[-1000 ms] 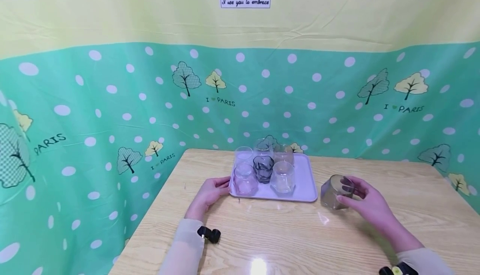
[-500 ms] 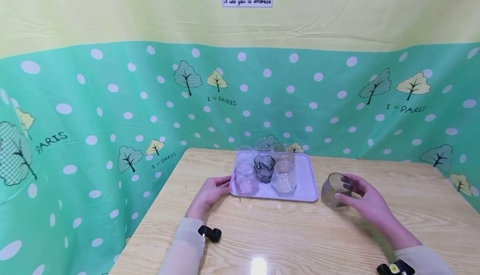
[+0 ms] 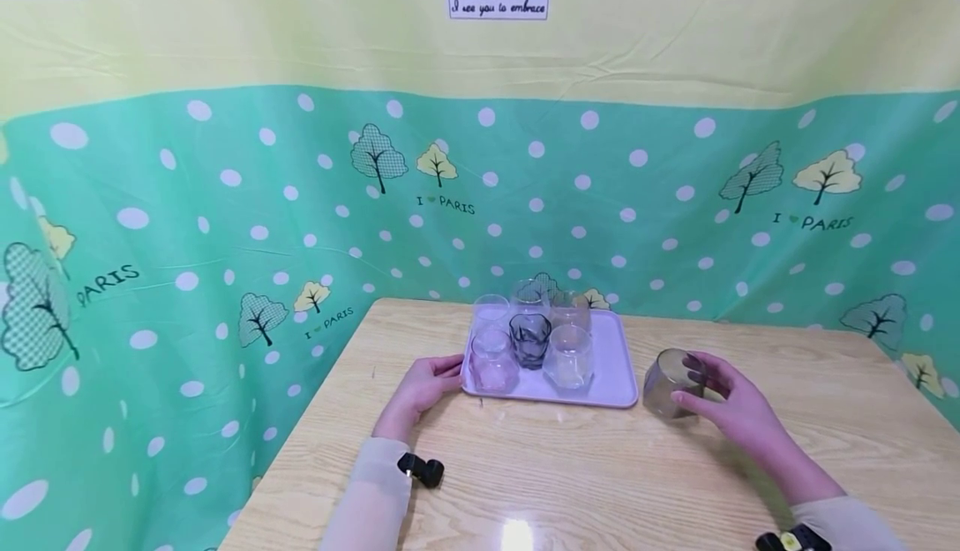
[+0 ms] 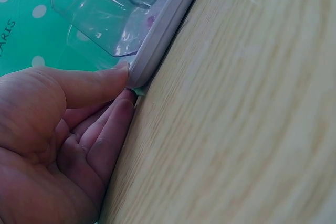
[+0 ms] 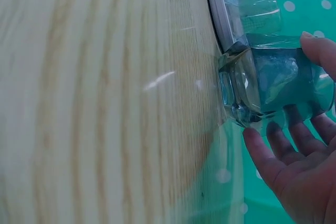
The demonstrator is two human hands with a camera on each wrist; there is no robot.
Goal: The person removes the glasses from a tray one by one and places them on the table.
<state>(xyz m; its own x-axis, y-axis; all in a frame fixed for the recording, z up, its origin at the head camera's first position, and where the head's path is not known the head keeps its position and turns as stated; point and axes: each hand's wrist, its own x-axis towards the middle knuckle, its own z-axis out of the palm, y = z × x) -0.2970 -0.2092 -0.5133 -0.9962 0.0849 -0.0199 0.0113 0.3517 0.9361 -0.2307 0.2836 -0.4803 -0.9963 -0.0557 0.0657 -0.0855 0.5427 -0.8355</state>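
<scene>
At the tray's left side, my left hand (image 3: 420, 384) pinches the rim of the pale lilac tray (image 3: 617, 359); in the left wrist view the thumb lies on top of the rim (image 4: 163, 35) and the fingers curl beneath it. My right hand (image 3: 738, 409) holds a smoky, faceted drinking glass (image 3: 663, 391) just right of the tray, thumb on one side and fingers on the other. The right wrist view has this glass (image 5: 281, 74) with its thick base close over the table. On the tray are a pinkish glass (image 3: 495, 370), a dark grey glass (image 3: 530, 343) and a clear glass (image 3: 568, 359).
Behind them on the tray stand more glasses, among them a clear one (image 3: 491, 311) and a brownish one (image 3: 572, 311). The wooden table (image 3: 570, 476) extends around the tray. A green and yellow patterned curtain (image 3: 600, 159) hangs along its back and left.
Both hands keep their grip with almost no movement. The smoky glass stays beside the tray's right edge, and the head view has shifted very slightly.
</scene>
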